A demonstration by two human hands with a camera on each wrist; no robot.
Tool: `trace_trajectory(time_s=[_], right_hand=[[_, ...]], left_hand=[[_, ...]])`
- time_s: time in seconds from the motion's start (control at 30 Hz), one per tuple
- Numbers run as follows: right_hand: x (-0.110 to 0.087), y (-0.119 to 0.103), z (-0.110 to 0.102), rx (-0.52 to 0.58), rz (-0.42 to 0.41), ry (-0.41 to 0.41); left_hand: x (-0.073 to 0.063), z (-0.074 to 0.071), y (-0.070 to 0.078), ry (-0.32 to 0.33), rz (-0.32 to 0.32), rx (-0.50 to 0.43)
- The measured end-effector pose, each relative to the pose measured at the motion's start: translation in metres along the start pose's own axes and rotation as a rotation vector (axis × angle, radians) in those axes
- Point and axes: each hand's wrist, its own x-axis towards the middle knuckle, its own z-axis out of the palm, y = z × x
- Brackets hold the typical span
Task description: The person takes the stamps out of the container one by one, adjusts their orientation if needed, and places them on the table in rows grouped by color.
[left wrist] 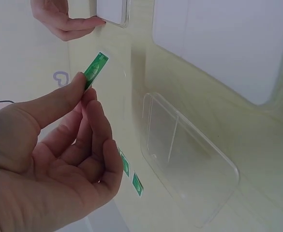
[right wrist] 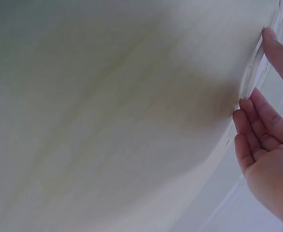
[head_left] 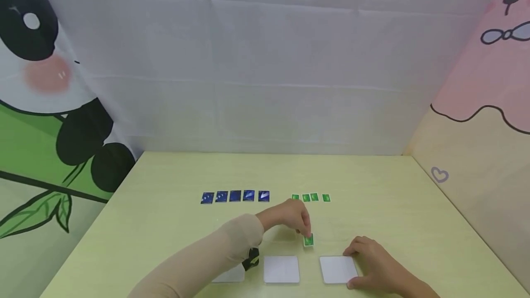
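My left hand pinches a small green card with a pale border between thumb and forefinger. The left wrist view shows this green card tilted up from the fingertips, the other fingers curled below. My right hand holds the rightmost white rounded rectangle by its edges, thumb on the near side and fingers at the far corner. From the right wrist, that white piece shows as a thin slab edge-on. A clear plastic case lies near the left hand on the table.
Another white rectangle lies in the middle, and a third is partly under the left sleeve. Behind are a row of several blue cards and several green cards. Printed panels and a white cloth enclose the table.
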Motion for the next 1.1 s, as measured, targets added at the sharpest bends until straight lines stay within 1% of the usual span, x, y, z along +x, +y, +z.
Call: trace_trajectory(time_s=[0.17,0.4,0.63,0.73,0.97,1.1], right_hand=[[-0.001,0.0,0.001,0.003,-0.011,0.015],[-0.004,0.0,0.003,-0.009,0.0,0.029],[-0.004,0.001,0.004,-0.009,-0.019,0.056],[-0.004,0.001,0.004,-0.008,-0.033,0.07],[-0.005,0.001,0.005,0.001,-0.02,0.064],[-0.004,0.002,0.005,-0.005,-0.031,0.073]], left_hand=[[0.001,-0.002,-0.005,0.014,0.003,-0.002],[0.0,-0.005,-0.01,0.023,-0.009,-0.015],[0.001,-0.01,-0.014,0.033,-0.03,-0.053],[0.001,-0.013,-0.015,0.031,-0.039,-0.05],[0.005,-0.02,-0.021,0.04,-0.037,-0.025],[0.006,-0.024,-0.024,0.031,-0.047,-0.039]])
